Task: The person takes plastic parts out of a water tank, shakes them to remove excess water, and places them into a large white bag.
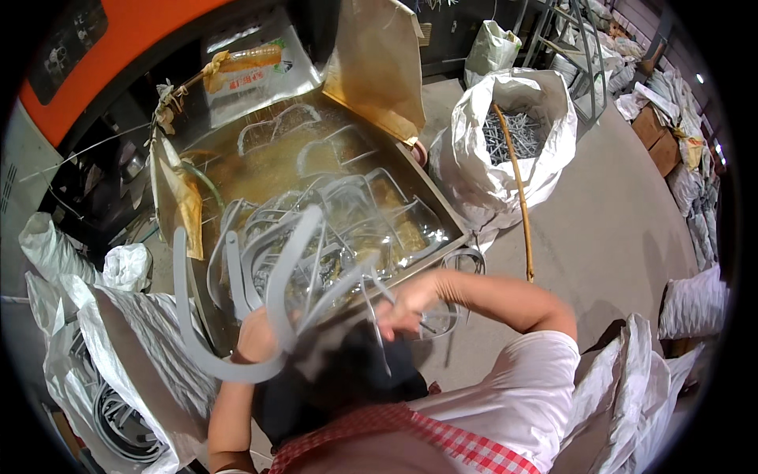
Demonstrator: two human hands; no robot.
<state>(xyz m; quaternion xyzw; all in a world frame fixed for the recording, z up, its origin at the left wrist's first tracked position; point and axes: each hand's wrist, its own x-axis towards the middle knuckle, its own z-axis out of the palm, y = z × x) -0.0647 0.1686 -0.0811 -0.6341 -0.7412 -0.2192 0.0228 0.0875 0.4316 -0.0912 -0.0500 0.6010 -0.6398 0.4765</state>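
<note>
My left hand (257,338) is closed around large grey U-shaped plastic pieces (183,304), which stand up in front of the tank. My right hand (410,306), a little blurred by motion, is closed on a thin grey plastic strip (379,328) near the tank's front edge. Just ahead of both hands is a metal tank (442,254) of yellowish liquid. A tangled heap of grey curved plastic pieces (332,213) lies in it, partly under the surface. The palm sides of both hands are hidden.
A white woven sack (466,170) of grey plastic scraps stands right of the tank, with a wooden stick (517,189) leaning on it. At the left, an open sack (150,332) holds curved grey pieces. An orange machine (142,39) rises behind; more sacks (695,300) line the right.
</note>
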